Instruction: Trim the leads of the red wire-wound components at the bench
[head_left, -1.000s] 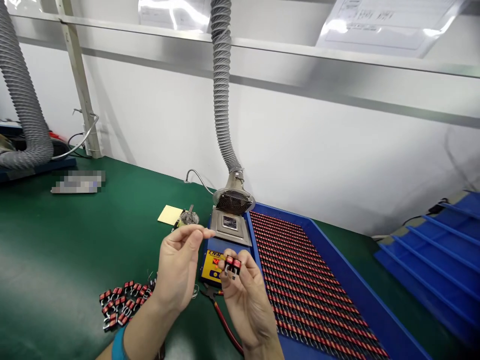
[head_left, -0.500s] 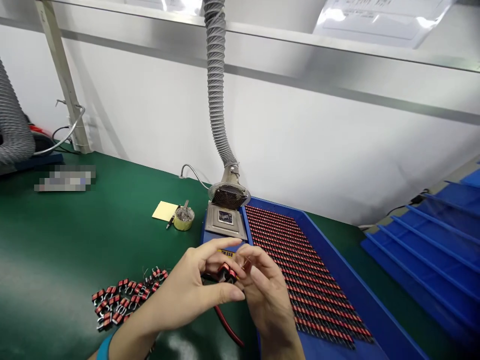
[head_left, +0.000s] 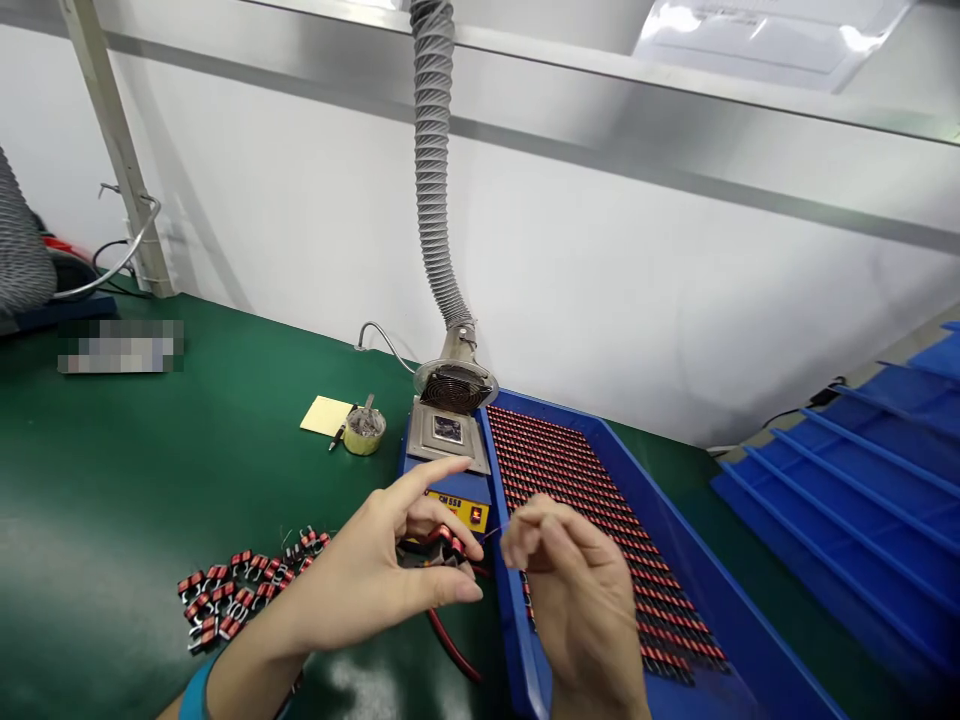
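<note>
My left hand (head_left: 375,565) is closed around a small red-and-black wire-wound coil (head_left: 451,543), with the thumb below and fingers above; part of the coil is hidden by them. From the coil a thin wire (head_left: 495,532) runs toward my right hand (head_left: 577,590), whose thumb and fingertips are pinched on its end. Below the left wrist's far side lies a loose heap of similar coils (head_left: 225,600). Just behind my hands stands a blue solder pot (head_left: 448,430) with a yellow front label. On the right, a blue tray (head_left: 675,560) holds many coils laid in rows.
A flexible exhaust duct (head_left: 433,170) ends in a round hood above the solder pot. A yellow tub of grey paste (head_left: 364,432), a pen (head_left: 339,436) and a yellow notepad (head_left: 324,415) lie left of it. Blue ribbed trays (head_left: 847,520) lean at the far right.
My right hand has moved right, away from the left, drawing the thin wire out straight between them. The left hand still holds the coil. The view has shifted slightly.
</note>
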